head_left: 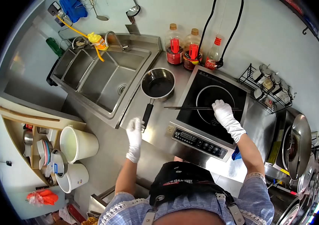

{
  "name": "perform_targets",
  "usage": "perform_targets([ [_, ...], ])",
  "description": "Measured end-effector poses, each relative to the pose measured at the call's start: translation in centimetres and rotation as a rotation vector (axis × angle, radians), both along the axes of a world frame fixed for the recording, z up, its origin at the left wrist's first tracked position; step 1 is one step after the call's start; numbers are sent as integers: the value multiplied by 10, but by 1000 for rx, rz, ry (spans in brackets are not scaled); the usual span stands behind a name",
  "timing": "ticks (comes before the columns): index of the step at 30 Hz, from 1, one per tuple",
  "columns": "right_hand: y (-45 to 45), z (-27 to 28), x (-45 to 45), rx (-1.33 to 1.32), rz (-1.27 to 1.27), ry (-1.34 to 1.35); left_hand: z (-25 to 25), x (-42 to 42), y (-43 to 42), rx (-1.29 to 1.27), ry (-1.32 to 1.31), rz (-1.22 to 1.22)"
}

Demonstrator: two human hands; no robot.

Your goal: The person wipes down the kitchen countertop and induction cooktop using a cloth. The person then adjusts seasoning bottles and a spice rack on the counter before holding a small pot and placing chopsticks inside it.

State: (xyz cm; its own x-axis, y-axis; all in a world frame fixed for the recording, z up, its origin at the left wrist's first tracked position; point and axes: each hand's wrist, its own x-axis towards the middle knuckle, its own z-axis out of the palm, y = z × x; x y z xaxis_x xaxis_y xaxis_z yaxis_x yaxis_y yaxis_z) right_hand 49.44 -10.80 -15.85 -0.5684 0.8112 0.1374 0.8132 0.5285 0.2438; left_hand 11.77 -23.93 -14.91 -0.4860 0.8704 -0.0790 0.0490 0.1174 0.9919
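Observation:
My right hand [224,113], in a white glove, is closed around a pair of dark chopsticks [182,108]. It holds them level above the black glass of an induction cooker [193,92], across the ring marking. My left hand [134,131], gloved in white too, is beside the end of a saucepan's black handle [148,113]. Its fingers are bent and slightly apart, with nothing visible in them; whether they touch the handle is unclear. The steel saucepan [158,83] stands on the metal counter left of the cooker, with dark-looking liquid or a dark bottom inside.
A steel sink [108,84] with a tap [115,39] lies left. Behind the cooker stand bottles [174,45] and a black power cable [230,33]. A spice rack [268,84] and stacked pans [298,146] are on the right. White buckets [78,144] stand lower left.

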Motion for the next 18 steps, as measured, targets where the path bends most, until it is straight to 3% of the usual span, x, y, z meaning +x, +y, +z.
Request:
perform_targets([
  [5,-8,8,11,-70,12,119,15,89,-24,-148,-124,-395],
  [6,-17,25,8,-142,10,206,2,105,-24,-192,-339,-414],
  [7,-27,42,5,-215,6,290,10,123,-21,-212,-267,-427],
  [9,-50,66,-6,-204,96,462,18,156,-13,-142,-435,-339],
  [13,-83,88,-33,-310,246,620,39,176,1,-179,-392,-343],
  [15,-92,83,-39,-395,222,649,40,180,2,10,-458,-291],
  [18,-99,90,-46,-586,121,705,50,182,-3,22,-539,-209],
])
